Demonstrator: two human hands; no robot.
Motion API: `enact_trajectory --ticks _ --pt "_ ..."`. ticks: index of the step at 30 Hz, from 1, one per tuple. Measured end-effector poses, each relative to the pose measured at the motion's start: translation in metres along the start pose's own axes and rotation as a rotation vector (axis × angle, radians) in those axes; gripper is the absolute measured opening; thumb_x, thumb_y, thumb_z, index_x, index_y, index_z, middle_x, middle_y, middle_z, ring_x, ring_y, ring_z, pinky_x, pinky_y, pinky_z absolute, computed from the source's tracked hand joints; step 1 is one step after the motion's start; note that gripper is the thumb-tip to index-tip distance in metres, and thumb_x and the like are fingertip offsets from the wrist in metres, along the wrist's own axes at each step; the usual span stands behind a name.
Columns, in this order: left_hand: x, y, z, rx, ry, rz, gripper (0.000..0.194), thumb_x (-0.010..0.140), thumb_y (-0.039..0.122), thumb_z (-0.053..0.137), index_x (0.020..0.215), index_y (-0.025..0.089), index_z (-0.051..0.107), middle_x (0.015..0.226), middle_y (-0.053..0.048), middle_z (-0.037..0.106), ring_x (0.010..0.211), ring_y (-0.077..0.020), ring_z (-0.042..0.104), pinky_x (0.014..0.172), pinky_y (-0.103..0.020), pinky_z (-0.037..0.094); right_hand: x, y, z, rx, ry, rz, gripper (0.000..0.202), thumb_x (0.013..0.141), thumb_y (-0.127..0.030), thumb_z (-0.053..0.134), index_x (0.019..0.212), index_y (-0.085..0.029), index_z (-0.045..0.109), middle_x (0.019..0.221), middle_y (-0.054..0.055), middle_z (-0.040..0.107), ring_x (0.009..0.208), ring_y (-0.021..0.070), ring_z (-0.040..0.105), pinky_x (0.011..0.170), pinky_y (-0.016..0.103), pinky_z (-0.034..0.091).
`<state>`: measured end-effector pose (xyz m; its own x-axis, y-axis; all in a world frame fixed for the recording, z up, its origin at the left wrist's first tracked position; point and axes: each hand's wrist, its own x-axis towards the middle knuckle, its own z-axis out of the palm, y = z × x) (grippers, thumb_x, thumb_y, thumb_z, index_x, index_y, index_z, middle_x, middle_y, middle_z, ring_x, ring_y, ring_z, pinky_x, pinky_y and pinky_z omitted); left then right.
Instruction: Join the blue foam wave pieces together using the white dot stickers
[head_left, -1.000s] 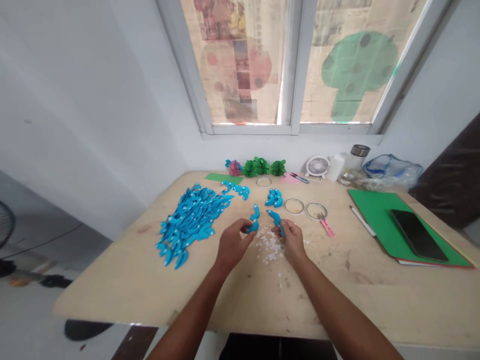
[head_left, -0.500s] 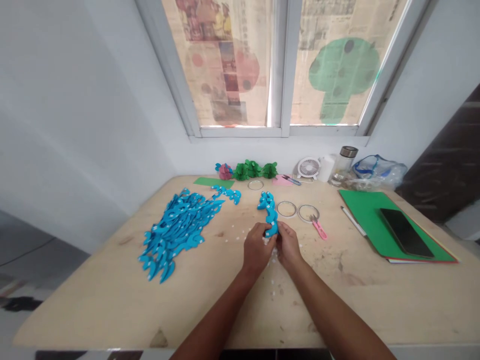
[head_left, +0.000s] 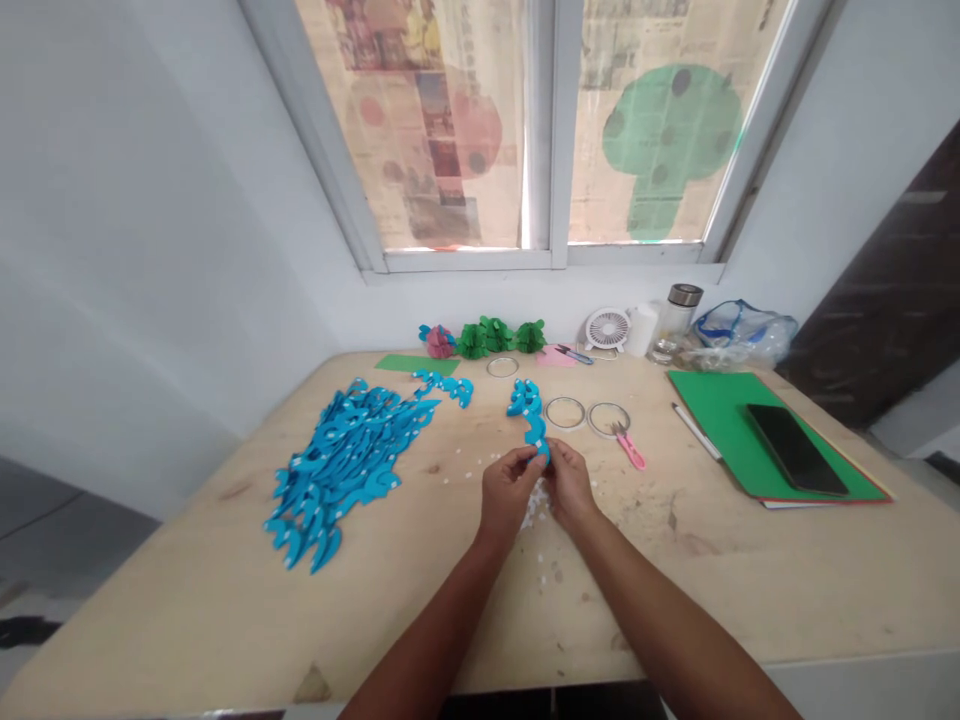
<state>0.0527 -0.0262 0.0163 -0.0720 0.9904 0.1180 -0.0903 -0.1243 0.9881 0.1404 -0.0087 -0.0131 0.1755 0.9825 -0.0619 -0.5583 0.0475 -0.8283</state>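
A chain of curved blue paper pieces with small white squares runs away from me across the table. Its near end is pinched between my left hand and my right hand, which sit close together with fingers closed. The fingertips partly hide that end. Small white scraps lie on the wood below and between my hands. Off to the left spreads a large pile of similar blue paper pieces, and a smaller blue group lies just beyond it.
Metal rings and pink-handled snips lie right of the chain. Farther right are a pen, green sheets and a phone. Green paper ornaments, a small fan and a bottle line the wall.
The view has shifted slightly. My fingers have regripped the near end of the blue chain, covering more of it, and more white scraps show beneath my hands.
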Motion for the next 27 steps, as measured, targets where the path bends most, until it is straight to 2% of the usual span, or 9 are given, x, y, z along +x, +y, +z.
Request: enact_trajectory --ticks 5,8,14,19,22,27 --pt "0.007 0.004 0.004 -0.007 0.009 -0.029 0.014 0.062 0.025 0.066 0.069 0.013 0.064 0.060 0.001 0.064 0.055 -0.0117 0.057 0.057 -0.023 0.047 0.003 0.004 -0.003 0.014 -0.008 -0.007 0.020 0.068 -0.037 0.065 0.071 -0.018 0.064 0.062 -0.002 0.060 0.053 0.0095 0.048 0.053 0.022 0.037" --pt "0.011 0.005 0.005 -0.025 0.023 -0.040 0.017 0.058 0.024 0.069 0.068 0.014 0.060 0.057 0.002 0.063 0.050 -0.0106 0.055 0.051 -0.021 0.044 0.004 0.007 -0.005 0.056 -0.031 0.003 0.019 0.068 -0.037 0.065 0.069 -0.018 0.063 0.062 -0.002 0.059 0.054 0.0099 0.048 0.053 0.022 0.037" --pt "0.012 0.003 0.005 -0.050 -0.021 -0.066 0.020 0.064 0.033 0.064 0.067 0.014 0.061 0.055 0.001 0.061 0.050 -0.0106 0.054 0.049 -0.020 0.041 0.003 0.000 -0.002 0.118 -0.065 -0.026 0.019 0.068 -0.035 0.066 0.064 -0.017 0.061 0.054 -0.003 0.052 0.052 0.0094 0.043 0.052 0.022 0.035" --pt "0.012 0.001 0.001 -0.012 -0.056 -0.050 0.022 0.066 0.034 0.063 0.063 0.013 0.064 0.051 0.001 0.058 0.047 -0.0089 0.048 0.047 -0.020 0.037 0.001 -0.004 0.001 0.102 -0.061 -0.008 0.020 0.067 -0.036 0.067 0.064 -0.017 0.060 0.055 -0.002 0.054 0.051 0.0102 0.042 0.050 0.023 0.034" --pt "0.013 0.000 -0.001 0.009 -0.051 -0.041 0.021 0.064 0.034 0.065 0.063 0.012 0.065 0.050 0.002 0.056 0.046 -0.0080 0.044 0.047 -0.020 0.036 -0.001 -0.005 0.003 0.074 -0.078 -0.007 0.021 0.068 -0.037 0.065 0.063 -0.018 0.059 0.056 -0.001 0.054 0.052 0.0112 0.043 0.051 0.024 0.035" --pt "0.013 -0.004 -0.002 -0.006 -0.018 -0.041 0.019 0.062 0.031 0.066 0.065 0.013 0.064 0.052 0.002 0.058 0.048 -0.0099 0.049 0.048 -0.021 0.039 -0.002 -0.005 0.005 0.020 -0.061 -0.028 0.021 0.068 -0.038 0.064 0.064 -0.018 0.059 0.059 -0.001 0.054 0.054 0.0121 0.044 0.052 0.024 0.037"
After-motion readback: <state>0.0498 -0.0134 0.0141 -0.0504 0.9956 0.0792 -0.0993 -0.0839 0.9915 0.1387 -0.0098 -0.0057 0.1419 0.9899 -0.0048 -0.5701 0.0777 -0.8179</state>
